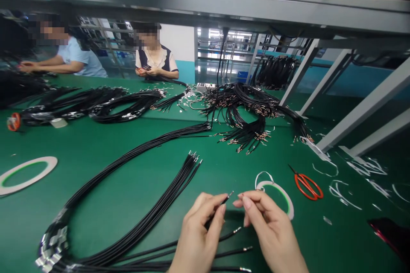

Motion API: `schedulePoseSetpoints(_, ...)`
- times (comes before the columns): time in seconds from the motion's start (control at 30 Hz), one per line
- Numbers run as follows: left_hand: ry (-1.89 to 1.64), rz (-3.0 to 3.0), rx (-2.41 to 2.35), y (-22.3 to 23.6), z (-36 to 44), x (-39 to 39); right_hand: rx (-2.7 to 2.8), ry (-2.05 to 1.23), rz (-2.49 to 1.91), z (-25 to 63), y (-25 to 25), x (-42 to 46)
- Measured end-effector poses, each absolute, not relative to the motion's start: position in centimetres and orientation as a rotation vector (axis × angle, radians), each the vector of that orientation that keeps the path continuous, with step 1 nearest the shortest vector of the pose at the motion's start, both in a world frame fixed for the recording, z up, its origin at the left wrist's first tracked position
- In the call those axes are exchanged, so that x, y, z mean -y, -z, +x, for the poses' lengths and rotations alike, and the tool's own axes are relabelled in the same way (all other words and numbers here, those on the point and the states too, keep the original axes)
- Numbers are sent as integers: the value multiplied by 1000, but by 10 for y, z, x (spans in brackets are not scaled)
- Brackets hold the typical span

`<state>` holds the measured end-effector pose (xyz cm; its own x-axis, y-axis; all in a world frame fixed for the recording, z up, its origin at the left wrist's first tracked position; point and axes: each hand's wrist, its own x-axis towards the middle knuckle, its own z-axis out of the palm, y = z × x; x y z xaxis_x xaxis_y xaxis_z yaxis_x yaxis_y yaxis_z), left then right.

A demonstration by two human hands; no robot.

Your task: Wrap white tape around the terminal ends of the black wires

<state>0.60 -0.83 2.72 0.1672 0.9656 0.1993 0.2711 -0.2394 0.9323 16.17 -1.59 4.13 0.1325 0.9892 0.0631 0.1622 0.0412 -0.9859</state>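
My left hand [199,226] pinches a black cable [228,197] near its end, and the bare metal tip sticks out past thumb and forefinger. Just right of that tip, my right hand [272,224] has thumb and forefinger closed together; anything between them is too small to make out. Below my hands, several loose cable ends [237,249] with metal terminals point right. They run back to a long looped bundle of black cables [137,230], bound with shiny clear tape [53,243] at the lower left. The bundle's other terminal ends [194,158] fan out mid-table.
Orange-handled scissors [308,186] and a white tape roll [285,196] lie right of my hands. Another tape roll [28,172] is at left. Tape scraps [346,196] and slanted metal legs [361,111] stand right. Cable heaps [246,102] and two people [156,59] are beyond.
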Motion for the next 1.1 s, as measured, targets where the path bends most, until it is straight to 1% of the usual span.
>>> schedulePoseSetpoints(0.1, -1089, 1690, -1178, -32, 6, 0, 1406, -1014, -1324, 164, -53, 16)
schedulePoseSetpoints(0.27, -1071, 1694, -1247, -37, 3, -21, 1604, -1177, -1289, 166, -64, -5)
schedulePoseSetpoints(0.43, -1279, 1720, -1300, -31, 1, -23, 1537, -1210, -1283, 159, -62, -23)
schedulePoseSetpoints(0.63, -1483, 1675, -1376, -22, 10, -9, 1443, -1359, -1231, 157, -61, -22)
schedulePoseSetpoints(0.77, -1504, 1678, -1406, -22, 12, -7, 1468, -1331, -1237, 158, -62, -20)
schedulePoseSetpoints(0.87, -1484, 1792, -1403, -20, 9, -8, 1490, -1305, -1242, 158, -61, -19)
schedulePoseSetpoints(1.1, -1420, 2018, -1372, -17, 5, -8, 1473, -1370, -1250, 159, -59, -20)
